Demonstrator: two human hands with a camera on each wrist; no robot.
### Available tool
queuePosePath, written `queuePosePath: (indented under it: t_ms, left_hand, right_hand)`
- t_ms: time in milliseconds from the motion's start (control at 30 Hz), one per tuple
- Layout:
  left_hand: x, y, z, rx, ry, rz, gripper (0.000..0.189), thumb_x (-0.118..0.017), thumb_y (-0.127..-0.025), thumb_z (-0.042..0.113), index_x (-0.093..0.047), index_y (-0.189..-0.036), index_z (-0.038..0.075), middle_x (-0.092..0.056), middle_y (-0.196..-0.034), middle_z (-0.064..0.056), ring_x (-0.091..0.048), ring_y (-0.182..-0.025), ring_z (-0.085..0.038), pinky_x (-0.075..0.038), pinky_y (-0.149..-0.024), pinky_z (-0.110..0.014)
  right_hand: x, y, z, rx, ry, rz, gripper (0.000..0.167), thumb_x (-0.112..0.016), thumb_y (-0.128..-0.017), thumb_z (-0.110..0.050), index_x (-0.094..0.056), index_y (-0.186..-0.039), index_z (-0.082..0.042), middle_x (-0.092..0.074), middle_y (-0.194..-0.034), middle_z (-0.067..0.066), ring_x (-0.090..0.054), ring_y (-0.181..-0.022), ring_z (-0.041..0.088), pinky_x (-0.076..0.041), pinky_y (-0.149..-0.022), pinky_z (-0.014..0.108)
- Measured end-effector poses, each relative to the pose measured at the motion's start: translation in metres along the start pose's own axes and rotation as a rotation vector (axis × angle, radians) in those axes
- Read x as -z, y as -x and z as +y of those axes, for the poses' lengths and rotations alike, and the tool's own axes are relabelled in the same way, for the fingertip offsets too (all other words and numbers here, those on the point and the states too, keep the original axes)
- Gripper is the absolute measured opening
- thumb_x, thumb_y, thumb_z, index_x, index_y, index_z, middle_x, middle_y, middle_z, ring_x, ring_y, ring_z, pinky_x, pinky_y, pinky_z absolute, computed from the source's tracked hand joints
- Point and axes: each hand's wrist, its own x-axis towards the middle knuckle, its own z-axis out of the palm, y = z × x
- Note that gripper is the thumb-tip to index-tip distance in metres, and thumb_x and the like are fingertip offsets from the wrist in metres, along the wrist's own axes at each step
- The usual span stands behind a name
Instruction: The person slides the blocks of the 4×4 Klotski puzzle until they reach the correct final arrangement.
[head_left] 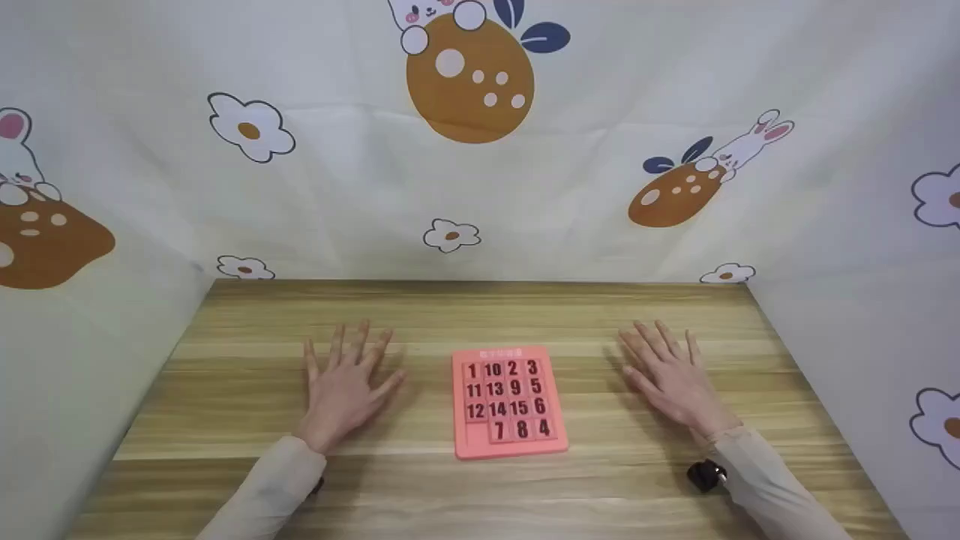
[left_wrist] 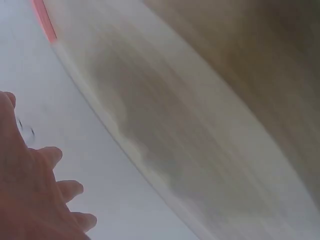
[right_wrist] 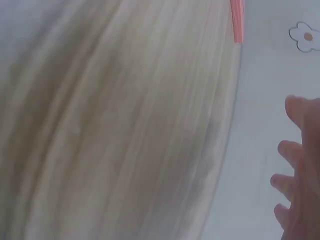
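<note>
A pink sliding number puzzle (head_left: 472,448) lies on the wooden table between both hands. Its tiles read 1, 10, 2, 3 in the top row, then 11, 13, 9, 5, then 12, 14, 15, 6; the bottom row has a gap at the left, followed by 7, 8, 4. To its left is my left hand (head_left: 343,390), palm down with fingers spread and holding nothing. My right hand (head_left: 671,382) is on the other side, also palm down, fingers spread and free of any object. Each wrist view catches a pink edge of the puzzle (left_wrist: 45,20) (right_wrist: 237,22).
The wood-grain table (head_left: 510,499) is bordered at the back and sides by a pale cloth (head_left: 337,202) printed with rabbits, orange fruit and flowers. A small black device (head_left: 706,475) is at the right wrist, by the sleeve cuff.
</note>
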Motion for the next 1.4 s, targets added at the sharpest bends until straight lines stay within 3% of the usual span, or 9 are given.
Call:
queuePosePath:
  t_ms: [167,367,467,767,1067,1400]
  left_hand:
    - [-0.004,0.002,0.03,-0.115,-0.004,-0.087,0.072,-0.051,-0.092,0.057,-0.036,-0.151,0.019,-0.023,-0.157,-0.01,-0.01,-0.144,-0.039,0.007,-0.107,-0.068]
    - [-0.018,0.005,0.059,-0.237,0.095,-0.302,0.091,-0.052,-0.086,0.067,-0.028,-0.153,0.011,-0.021,-0.158,-0.01,-0.013,-0.143,-0.038,0.005,-0.107,-0.069]
    - [-0.025,0.003,0.066,-0.259,0.111,-0.375,0.099,-0.053,-0.084,0.07,-0.023,-0.154,0.008,-0.017,-0.159,-0.011,-0.013,-0.144,-0.037,0.005,-0.108,-0.068]
    - [-0.03,-0.01,0.076,-0.251,0.075,-0.393,0.104,-0.061,-0.08,0.067,-0.022,-0.153,0.004,-0.016,-0.159,-0.013,-0.015,-0.144,-0.036,0.001,-0.11,-0.065]
    - [-0.037,-0.022,0.075,-0.24,0.021,-0.394,0.104,-0.062,-0.08,0.066,-0.025,-0.152,0.0,-0.019,-0.158,-0.015,-0.017,-0.144,-0.032,0.001,-0.112,-0.061]
    - [-0.031,-0.033,0.077,-0.243,0.111,-0.438,0.106,-0.066,-0.081,0.061,-0.018,-0.152,-0.002,-0.012,-0.158,-0.018,-0.017,-0.143,-0.035,-0.008,-0.114,-0.057]
  right_hand:
    - [-0.002,-0.01,-0.015,0.123,-0.019,0.003,0.057,-0.052,-0.099,-0.035,-0.038,-0.149,-0.012,-0.025,-0.156,0.012,-0.018,-0.142,0.038,0.003,-0.113,0.058]
    - [-0.007,-0.012,-0.038,0.216,-0.039,-0.031,0.054,-0.053,-0.098,-0.034,-0.042,-0.147,-0.014,-0.029,-0.155,0.01,-0.019,-0.143,0.034,-0.003,-0.114,0.058]
    - [-0.011,-0.013,-0.049,0.265,-0.052,-0.063,0.052,-0.053,-0.099,-0.033,-0.044,-0.146,-0.013,-0.032,-0.153,0.012,-0.021,-0.142,0.036,-0.007,-0.113,0.06]
    - [-0.018,-0.009,-0.081,0.408,-0.075,-0.122,0.053,-0.053,-0.099,-0.033,-0.045,-0.144,-0.008,-0.035,-0.152,0.012,-0.028,-0.139,0.036,-0.017,-0.111,0.061]
    - [-0.024,-0.005,-0.114,0.535,-0.092,-0.196,0.053,-0.048,-0.1,-0.038,-0.045,-0.145,-0.01,-0.036,-0.152,0.009,-0.026,-0.14,0.035,-0.02,-0.111,0.058]
    - [-0.025,-0.014,-0.129,0.54,-0.049,-0.252,0.056,-0.043,-0.101,-0.043,-0.043,-0.146,-0.011,-0.036,-0.152,0.007,-0.025,-0.142,0.029,-0.016,-0.114,0.053]
